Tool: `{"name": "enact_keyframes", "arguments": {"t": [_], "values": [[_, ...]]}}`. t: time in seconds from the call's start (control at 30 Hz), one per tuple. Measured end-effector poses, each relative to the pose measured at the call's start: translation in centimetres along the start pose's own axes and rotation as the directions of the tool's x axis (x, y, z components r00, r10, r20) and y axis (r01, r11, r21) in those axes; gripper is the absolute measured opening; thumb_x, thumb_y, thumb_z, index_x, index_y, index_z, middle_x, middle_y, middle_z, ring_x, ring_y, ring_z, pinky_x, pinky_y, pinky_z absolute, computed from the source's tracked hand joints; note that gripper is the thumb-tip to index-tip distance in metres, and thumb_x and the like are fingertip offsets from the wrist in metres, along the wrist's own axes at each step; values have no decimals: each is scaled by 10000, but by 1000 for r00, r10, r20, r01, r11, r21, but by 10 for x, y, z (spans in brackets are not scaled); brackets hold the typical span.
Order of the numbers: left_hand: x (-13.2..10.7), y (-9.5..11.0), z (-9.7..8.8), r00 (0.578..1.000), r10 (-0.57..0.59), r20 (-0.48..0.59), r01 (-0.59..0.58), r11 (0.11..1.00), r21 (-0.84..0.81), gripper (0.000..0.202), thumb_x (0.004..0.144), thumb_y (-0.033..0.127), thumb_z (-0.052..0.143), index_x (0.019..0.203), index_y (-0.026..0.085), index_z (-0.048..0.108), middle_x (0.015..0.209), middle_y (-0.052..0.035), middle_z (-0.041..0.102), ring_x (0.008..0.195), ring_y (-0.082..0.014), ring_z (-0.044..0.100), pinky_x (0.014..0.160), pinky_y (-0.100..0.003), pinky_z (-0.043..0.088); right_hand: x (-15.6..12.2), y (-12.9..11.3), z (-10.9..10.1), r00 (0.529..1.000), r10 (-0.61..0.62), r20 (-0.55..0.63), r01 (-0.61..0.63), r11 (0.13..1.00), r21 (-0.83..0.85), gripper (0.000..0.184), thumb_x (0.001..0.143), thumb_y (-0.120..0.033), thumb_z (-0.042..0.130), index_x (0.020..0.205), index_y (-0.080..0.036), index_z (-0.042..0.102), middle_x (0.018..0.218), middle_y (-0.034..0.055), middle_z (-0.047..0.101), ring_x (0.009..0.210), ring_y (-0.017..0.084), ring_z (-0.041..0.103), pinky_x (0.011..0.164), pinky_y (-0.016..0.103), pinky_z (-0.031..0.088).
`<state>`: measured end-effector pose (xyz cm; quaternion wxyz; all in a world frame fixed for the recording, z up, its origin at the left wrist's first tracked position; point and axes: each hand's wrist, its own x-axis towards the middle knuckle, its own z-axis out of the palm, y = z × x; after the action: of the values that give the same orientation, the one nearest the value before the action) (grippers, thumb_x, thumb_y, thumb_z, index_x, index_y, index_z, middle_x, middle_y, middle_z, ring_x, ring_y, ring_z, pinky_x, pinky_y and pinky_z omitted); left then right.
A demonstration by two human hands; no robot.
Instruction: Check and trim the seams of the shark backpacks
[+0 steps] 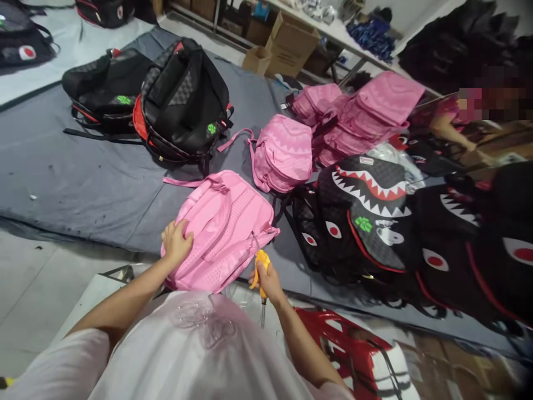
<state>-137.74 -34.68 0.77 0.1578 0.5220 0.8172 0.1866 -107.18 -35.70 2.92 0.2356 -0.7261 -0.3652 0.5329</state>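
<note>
A pink backpack (227,228) lies back side up on the grey padded table (83,178) right in front of me. My left hand (175,242) rests on its near left corner with the fingers curled over the fabric. At the bag's near right corner, my right hand (268,280) is closed round a small yellow-handled tool (261,265), possibly thread snips.
More pink backpacks (283,153) and a pink pile (366,111) lie behind. Black backpacks (183,100) sit at the back left, shark-mouth backpacks (370,216) on the right. Cardboard boxes (289,44) stand beyond. Another person's arm (452,130) shows at the far right.
</note>
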Motion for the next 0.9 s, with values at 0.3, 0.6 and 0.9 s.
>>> {"name": "enact_keyframes", "arguments": {"t": [0.3, 0.6, 0.9], "values": [[71, 84, -8, 980, 170, 100, -171, 985, -2, 439, 943, 334, 486, 1348, 196, 584, 1468, -214, 433, 1336, -439, 381, 1038, -587, 305, 40, -31, -7, 996, -32, -81, 28, 998, -57, 306, 877, -443, 612, 1070, -214, 549, 524, -70, 582, 376, 140, 571, 348, 200, 422], [45, 63, 33, 938, 186, 293, -138, 974, -179, 652, 861, 306, 613, 1476, 187, 433, 1483, -212, 442, 1403, -399, 319, 1144, -562, 192, 16, -59, -49, 987, -158, 0, 158, 986, -46, 353, 907, -529, 542, 1069, -215, 538, 631, -8, 660, 510, 187, 650, 442, 274, 529], [67, 40, 19, 788, 84, 610, 396, 690, -606, 550, 896, 656, 496, 1003, 142, 661, 846, -111, 725, 804, -248, 701, 807, -415, 567, 117, -174, -52, 964, -241, 110, 262, 930, -258, 300, 950, -444, 590, 1065, -167, 577, 504, -53, 584, 401, 130, 543, 442, 225, 446]]}}
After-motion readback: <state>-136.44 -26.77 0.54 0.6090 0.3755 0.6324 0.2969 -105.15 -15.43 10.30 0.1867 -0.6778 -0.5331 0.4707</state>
